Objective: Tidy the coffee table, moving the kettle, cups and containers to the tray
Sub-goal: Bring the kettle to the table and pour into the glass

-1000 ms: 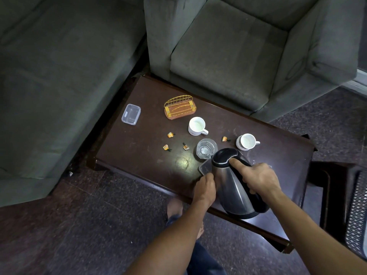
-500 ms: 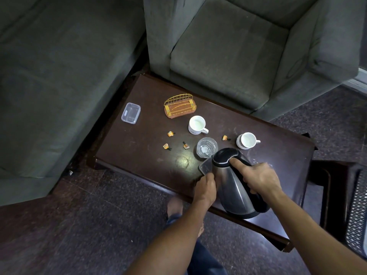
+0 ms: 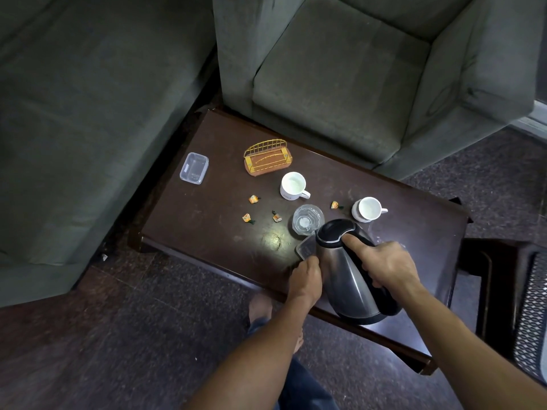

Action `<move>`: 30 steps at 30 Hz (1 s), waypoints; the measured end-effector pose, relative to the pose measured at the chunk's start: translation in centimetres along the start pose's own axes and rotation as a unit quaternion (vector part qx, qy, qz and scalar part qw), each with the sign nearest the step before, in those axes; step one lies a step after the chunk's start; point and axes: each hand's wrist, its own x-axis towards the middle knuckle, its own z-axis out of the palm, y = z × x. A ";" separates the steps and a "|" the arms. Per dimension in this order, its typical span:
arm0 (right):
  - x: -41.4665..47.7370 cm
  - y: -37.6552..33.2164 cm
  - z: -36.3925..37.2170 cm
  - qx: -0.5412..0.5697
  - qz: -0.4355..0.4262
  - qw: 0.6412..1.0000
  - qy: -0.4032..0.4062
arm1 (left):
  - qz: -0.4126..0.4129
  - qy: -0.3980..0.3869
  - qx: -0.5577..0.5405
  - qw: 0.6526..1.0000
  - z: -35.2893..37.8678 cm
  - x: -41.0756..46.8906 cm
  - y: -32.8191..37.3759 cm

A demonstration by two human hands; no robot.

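Observation:
A steel kettle with a black lid and handle is over the near edge of the dark coffee table. My right hand grips its handle, the thumb lying on the lid. My left hand holds a small clear container right beside the kettle's spout. Two white cups and a clear glass bowl stand behind the kettle. Another clear container sits at the table's far left. No tray is in view.
A gold wire holder stands at the back of the table, with several small orange wrapped sweets scattered in the middle. Grey sofas close in behind and to the left. A dark side table is on the right.
Almost nothing has changed; both hands stay in the same hold on the kettle and the small container.

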 end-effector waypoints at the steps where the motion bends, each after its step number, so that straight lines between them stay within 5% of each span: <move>1: 0.0 0.0 0.0 0.000 -0.001 1.000 0.000 | 0.003 0.001 0.010 1.000 0.0 0.0 0.0; 30: 0.2 0.0 0.1 -0.012 0.009 1.000 0.009 | -0.026 0.008 -0.096 0.995 -0.2 -0.3 0.2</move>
